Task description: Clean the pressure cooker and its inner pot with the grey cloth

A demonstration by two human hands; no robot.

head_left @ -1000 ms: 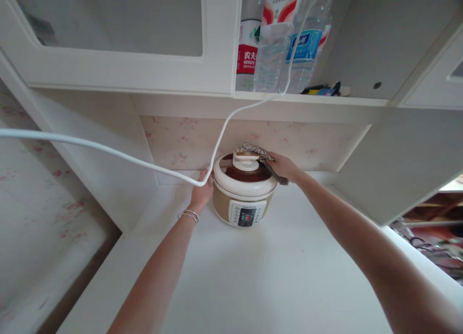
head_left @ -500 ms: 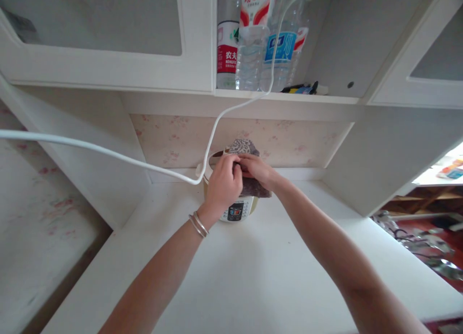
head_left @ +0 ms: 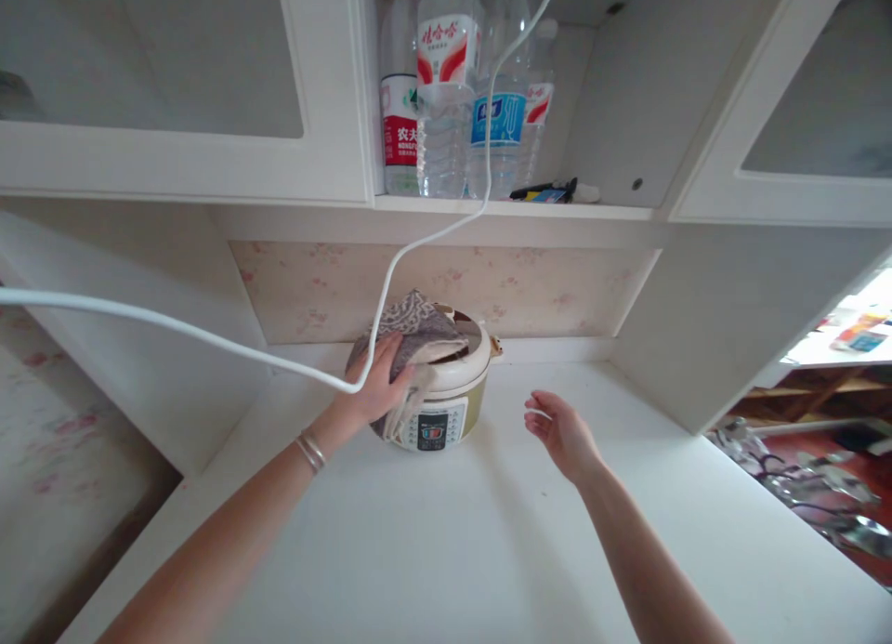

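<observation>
A small beige electric cooker (head_left: 452, 412) with a white lid and a front control panel stands at the back of the white counter (head_left: 488, 551). A grey patterned cloth (head_left: 418, 333) lies over the left part of its lid. My left hand (head_left: 373, 388), with bangles on the wrist, presses on the cloth against the cooker's left side, fingers closed on the fabric. My right hand (head_left: 561, 430) hovers over the counter to the right of the cooker, fingers loosely apart, holding nothing.
A white cable (head_left: 209, 333) runs from the far left across to the cooker and up to the open shelf. Several water bottles (head_left: 446, 96) stand on that shelf, beside a small dark object (head_left: 547, 193). White cabinet doors (head_left: 174, 77) hang above. Cluttered items (head_left: 822, 477) lie lower right.
Both hands were together on the cloth atop the cooker. Now my right hand has let go and drawn back to the right. My left hand has moved the cloth to the lid's left side.
</observation>
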